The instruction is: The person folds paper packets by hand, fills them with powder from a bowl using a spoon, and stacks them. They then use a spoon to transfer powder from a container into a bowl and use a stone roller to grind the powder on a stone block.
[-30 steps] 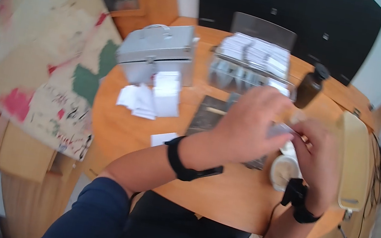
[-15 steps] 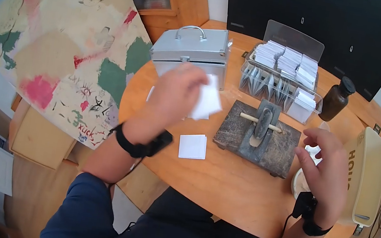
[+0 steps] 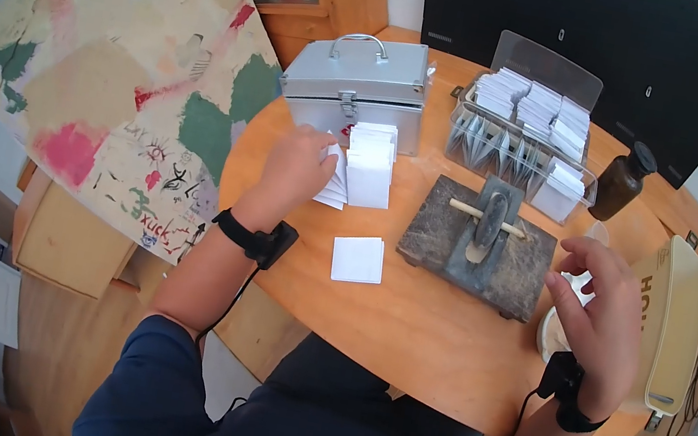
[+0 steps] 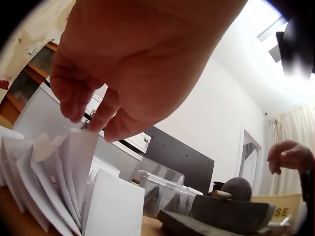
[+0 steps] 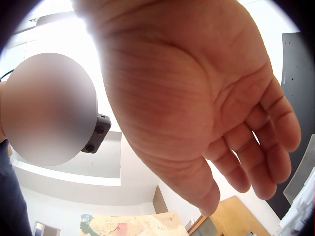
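My left hand (image 3: 295, 163) pinches the top edge of a white paper packet (image 4: 82, 152) at the end of a fanned, upright group of packets (image 3: 333, 190). Beside them stands another row of white packets (image 3: 370, 171), right in front of a silver metal case (image 3: 353, 80). My right hand (image 3: 602, 307) hovers with relaxed fingers above a white bowl (image 3: 546, 332), which it partly covers; nothing is in its palm in the right wrist view. Between the hands lies a dark stone slab (image 3: 434, 232) carrying a grey stone block with a wooden stick (image 3: 470, 210).
A few flat white papers (image 3: 358, 259) lie near the front. Behind the slab, a clear lidded box (image 3: 508, 148) holds many white packets. A brown bottle (image 3: 620, 185) stands at the back right, and a yellowish bin (image 3: 669, 336) stands along the right edge.
My left hand has moved from over the right side to the left, carrying a white packet down to the fanned group. My right hand has drawn apart from it and stayed near the bowl.
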Demonstrator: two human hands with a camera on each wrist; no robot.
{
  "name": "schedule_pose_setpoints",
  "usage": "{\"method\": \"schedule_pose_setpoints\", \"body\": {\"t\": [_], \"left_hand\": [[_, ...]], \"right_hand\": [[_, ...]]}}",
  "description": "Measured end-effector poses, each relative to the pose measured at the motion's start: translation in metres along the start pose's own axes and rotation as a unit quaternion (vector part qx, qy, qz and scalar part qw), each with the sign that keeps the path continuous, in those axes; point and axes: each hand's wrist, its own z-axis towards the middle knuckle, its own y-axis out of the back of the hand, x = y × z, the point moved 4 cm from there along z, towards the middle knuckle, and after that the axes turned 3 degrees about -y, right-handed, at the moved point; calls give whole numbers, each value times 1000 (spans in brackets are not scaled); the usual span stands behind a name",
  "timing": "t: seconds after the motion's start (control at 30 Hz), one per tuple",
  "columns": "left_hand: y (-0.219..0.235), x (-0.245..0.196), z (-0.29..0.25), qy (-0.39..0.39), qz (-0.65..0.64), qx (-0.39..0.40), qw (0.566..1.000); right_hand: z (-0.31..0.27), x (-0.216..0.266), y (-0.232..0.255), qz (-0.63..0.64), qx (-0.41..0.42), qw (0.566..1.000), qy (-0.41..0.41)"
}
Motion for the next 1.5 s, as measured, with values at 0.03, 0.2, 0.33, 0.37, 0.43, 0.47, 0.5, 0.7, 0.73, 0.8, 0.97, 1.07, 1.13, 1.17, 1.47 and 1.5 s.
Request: {"method": "schedule_pose_setpoints", "body": {"t": [0.03, 0.2, 0.33, 0.37, 0.43, 0.47, 0.5, 0.7, 0.73, 0.8, 0.97, 1.07, 1.13, 1.17, 1.47, 1.5], "left_hand": [[5, -7, -3, -40, 37, -27, 998], [5, -36, -24, -130, 52, 35, 989], [-24, -59, -65, -193, -23, 245, 950], [-30, -61, -70, -195, -24, 268, 943], [-37, -60, -73, -186, -16, 286, 940], [-40, -59, -74, -173, -8, 303, 937], [-41, -60, -74, -175, -9, 304, 936], [-29, -59, -70, -171, -9, 301, 938], [-22, -59, -66, -172, -15, 269, 948], [-11, -67, -54, -182, -21, 237, 954], [-18, -83, -17, -4, -469, 238, 851], [-25, -120, -5, 36, -647, 243, 722], [-31, -144, 0, 25, -740, 258, 621], [-33, -157, 2, 36, -748, 262, 609], [-52, -235, 16, 35, -793, 326, 514], [-55, -237, 17, 37, -793, 319, 518]], "right_hand": [[-1, -1, 0, 6, 0, 1000, 1], [-1, -7, 2, 13, -9, 1000, 13], [-2, -7, 3, 13, -11, 1000, 16], [-2, -7, 4, 11, -9, 1000, 15], [-3, -7, 4, 6, -13, 1000, 17], [-4, -7, 4, 3, -14, 1000, 23], [-4, -6, 4, 1, -14, 1000, 21], [-3, -5, 5, 7, -14, 1000, 5], [-3, -4, 5, 0, -8, 1000, -1], [-3, -4, 6, -9, -8, 1000, -13], [-1, -4, 2, 12, -5, 1000, 12], [0, -5, 1, 4, -16, 1000, 16], [1, -5, 1, -9, -27, 999, 14], [2, -5, 1, 2, -43, 998, 35], [8, -8, 0, 21, -115, 990, 83], [9, -11, 1, 18, -88, 994, 66]]}}
